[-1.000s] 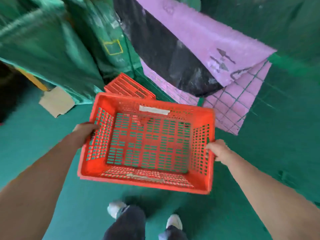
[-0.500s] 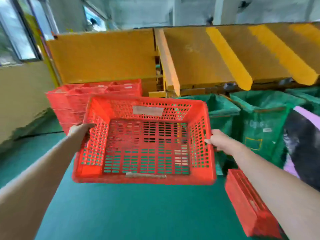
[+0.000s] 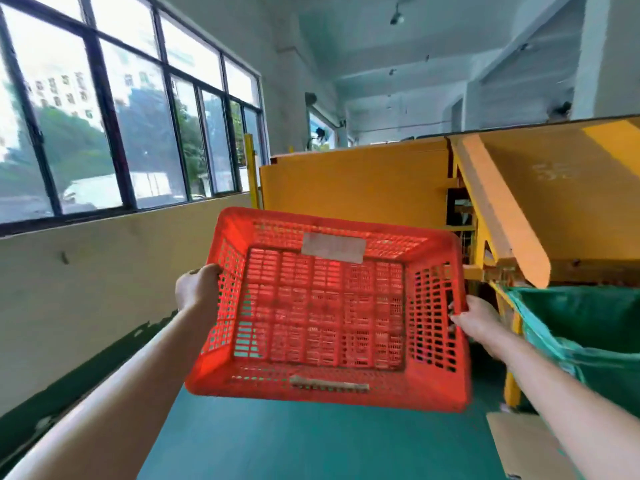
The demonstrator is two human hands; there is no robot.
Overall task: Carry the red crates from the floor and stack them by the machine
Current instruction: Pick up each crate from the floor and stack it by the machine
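An empty red slotted crate (image 3: 325,310) hangs in the air in front of me, tilted, with a grey label on its far wall. My left hand (image 3: 195,289) grips its left side wall. My right hand (image 3: 472,318) grips its right side wall, fingers through the slots. Behind the crate stands the big yellow machine (image 3: 353,188) with a sloping chute (image 3: 498,216). The crate hides whatever stands on the floor at the machine's foot.
A cream wall (image 3: 86,289) with tall windows (image 3: 104,109) runs along the left. A green bag-lined bin (image 3: 581,323) stands at the right, with cardboard (image 3: 519,441) on the green floor (image 3: 277,441) beside it.
My view has swung up and to the left, from the floor and the crates there to the window wall and the machine. Both hands have kept their grip on the crate, now held higher.
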